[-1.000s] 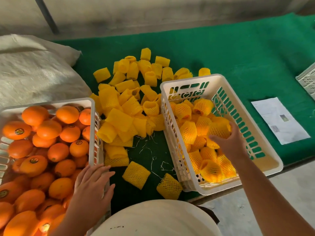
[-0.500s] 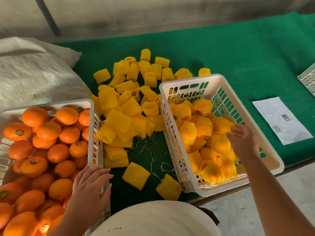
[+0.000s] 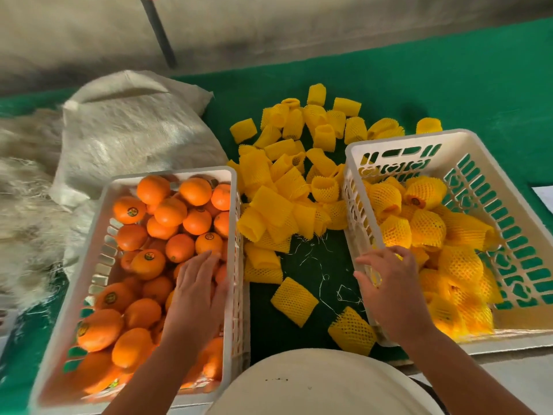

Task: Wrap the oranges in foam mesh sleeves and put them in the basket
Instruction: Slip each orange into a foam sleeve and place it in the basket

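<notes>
The left hand (image 3: 197, 283) lies open on the bare oranges (image 3: 170, 214) in the left crate (image 3: 89, 265). The right hand (image 3: 389, 283) is open, empty, over the near rim of the basket (image 3: 490, 163) with wrapped oranges (image 3: 428, 229); loose sleeves (image 3: 287, 187) lie between

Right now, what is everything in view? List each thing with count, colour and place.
oranges: many, orange, bare, filling the left basket
left basket: one, white, near left
sleeves: a heap, yellow, loose on the cloth between the baskets
wrapped oranges: many, in yellow mesh, in the right basket
right basket: one, white, near right
cloth: one, green, covering the table
sack: one, whitish, far left
paper: one, white, right edge
left hand: fingers straight, on the oranges
right hand: fingers spread over the right basket's left wall, holding nothing
</notes>
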Action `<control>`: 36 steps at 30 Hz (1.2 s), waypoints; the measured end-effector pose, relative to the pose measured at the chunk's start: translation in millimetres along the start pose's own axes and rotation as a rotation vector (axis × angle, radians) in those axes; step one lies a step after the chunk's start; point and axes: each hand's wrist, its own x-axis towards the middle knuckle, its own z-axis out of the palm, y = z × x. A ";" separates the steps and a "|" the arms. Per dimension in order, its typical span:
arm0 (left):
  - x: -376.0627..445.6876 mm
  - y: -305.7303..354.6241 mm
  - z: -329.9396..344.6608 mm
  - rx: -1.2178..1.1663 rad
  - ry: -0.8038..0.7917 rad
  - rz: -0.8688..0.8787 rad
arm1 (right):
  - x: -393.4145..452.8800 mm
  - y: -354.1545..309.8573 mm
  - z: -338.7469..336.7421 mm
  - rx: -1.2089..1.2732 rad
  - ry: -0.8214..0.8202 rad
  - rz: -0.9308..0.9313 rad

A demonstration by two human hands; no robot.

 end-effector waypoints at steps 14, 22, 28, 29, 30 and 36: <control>-9.8 -82.1 -13.5 0.495 -0.339 -0.161 | 2.7 3.6 5.4 -0.080 -0.160 -0.010; 12.7 -74.6 -4.7 0.650 -0.382 -0.238 | 3.7 3.7 4.7 -0.102 -0.196 -0.003; 17.6 -80.1 -4.1 0.371 -0.321 -0.315 | 2.8 4.3 6.3 -0.085 -0.162 0.013; 17.2 -80.5 -4.5 0.301 -0.305 -0.336 | 2.8 4.2 6.3 -0.083 -0.156 0.010; 16.4 -81.3 -5.5 0.219 -0.283 -0.356 | 2.7 4.1 6.1 -0.081 -0.150 0.005; 20.0 -73.4 -18.6 -0.255 -0.238 -0.501 | 2.4 4.7 6.8 -0.070 -0.133 0.003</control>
